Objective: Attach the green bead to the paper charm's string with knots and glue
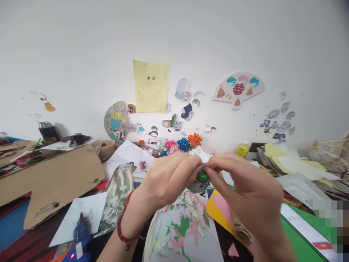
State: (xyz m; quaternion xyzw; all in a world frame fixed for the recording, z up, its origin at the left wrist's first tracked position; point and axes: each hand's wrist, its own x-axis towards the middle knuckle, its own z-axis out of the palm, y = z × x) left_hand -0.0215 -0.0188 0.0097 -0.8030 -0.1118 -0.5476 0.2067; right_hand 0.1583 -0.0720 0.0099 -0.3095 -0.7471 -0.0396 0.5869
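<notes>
My left hand (170, 178) and my right hand (249, 187) meet in front of me, raised above the table, each closed in a pinch. At their touching fingertips is a small shiny green ball (202, 176), just below the pinch. Whatever joins it to the fingers is too small to make out. Beneath the hands lies a sheet of white paper (209, 247) strewn with paper scraps, among them a green heart cutout (183, 226). Beyond the fingers stand bead flowers, one orange (195, 139), one blue (183, 144) and one pink (171, 146).
At the lower left rests a blue glue gun (81, 233) with a red light. Cardboard (65, 182) covers the left side, beside a plastic bag of cords (118, 196). Coiled twine (242, 231) and a phone (305, 231) lie right. Drawings hang on the wall (174, 29).
</notes>
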